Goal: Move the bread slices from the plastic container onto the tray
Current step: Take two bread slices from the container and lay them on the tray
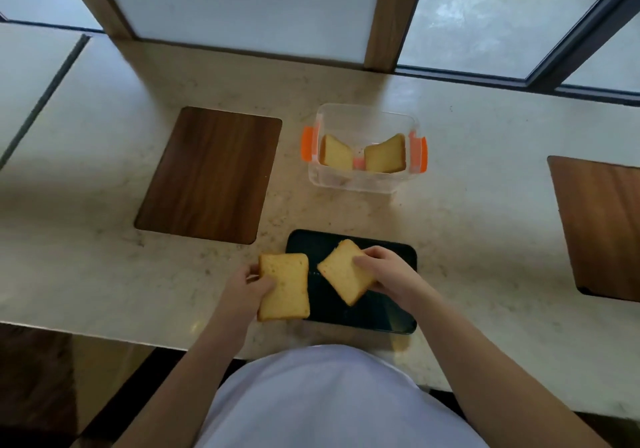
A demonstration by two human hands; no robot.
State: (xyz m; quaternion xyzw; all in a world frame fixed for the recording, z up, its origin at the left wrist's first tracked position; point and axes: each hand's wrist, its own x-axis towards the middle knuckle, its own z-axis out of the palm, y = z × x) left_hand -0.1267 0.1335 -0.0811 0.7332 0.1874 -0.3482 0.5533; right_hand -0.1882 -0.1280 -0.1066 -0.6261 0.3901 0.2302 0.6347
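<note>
Now each hand grips a bread slice: left hand [250,284] pinches one [284,286] at the black tray's [388,312] left edge, right hand [382,267] clasps another [344,274] over frame-centre tray; two slices wait in the plastic container [363,182].

A pale, speckled stone countertop [467,212] carries everything, its far edge meeting a window frame and its near edge running in front of the person. A clear plastic container [360,184] with orange clips stands toward the far middle, and a dark tray [391,319] lies close to the near edge just in front of it. A dark wooden board [211,173] lies flat toward the left side, and a second board [602,225] sits at the right edge.
</note>
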